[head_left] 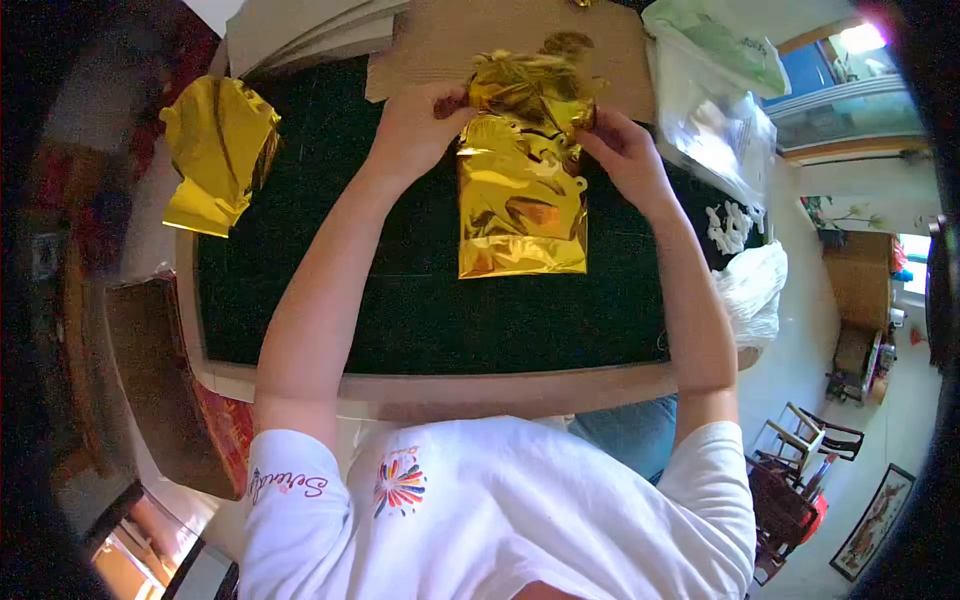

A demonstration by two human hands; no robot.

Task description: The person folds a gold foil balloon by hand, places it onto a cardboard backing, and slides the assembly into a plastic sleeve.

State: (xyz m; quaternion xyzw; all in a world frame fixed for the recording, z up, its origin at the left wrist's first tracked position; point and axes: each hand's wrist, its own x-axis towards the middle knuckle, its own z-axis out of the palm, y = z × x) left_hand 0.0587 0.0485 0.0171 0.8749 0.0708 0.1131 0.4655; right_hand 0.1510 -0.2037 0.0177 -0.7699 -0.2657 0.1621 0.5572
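Observation:
A shiny gold foil bag lies in front of me on the dark table top, its flat end toward me and its far end crumpled. My left hand pinches the bag's left edge near the crumpled part. On the opposite edge, my right hand grips the foil between thumb and fingers. Small cut-out shapes show along the bag's middle and right side. Some fingertips are hidden behind the foil. Farther left, a second gold foil piece rests by the table's edge, touched by neither hand.
Brown cardboard lies at the far side. Clear plastic bags are piled at the far right. Nearer on that side are small white pieces and a white plastic bundle. The pale table edge runs close to my body.

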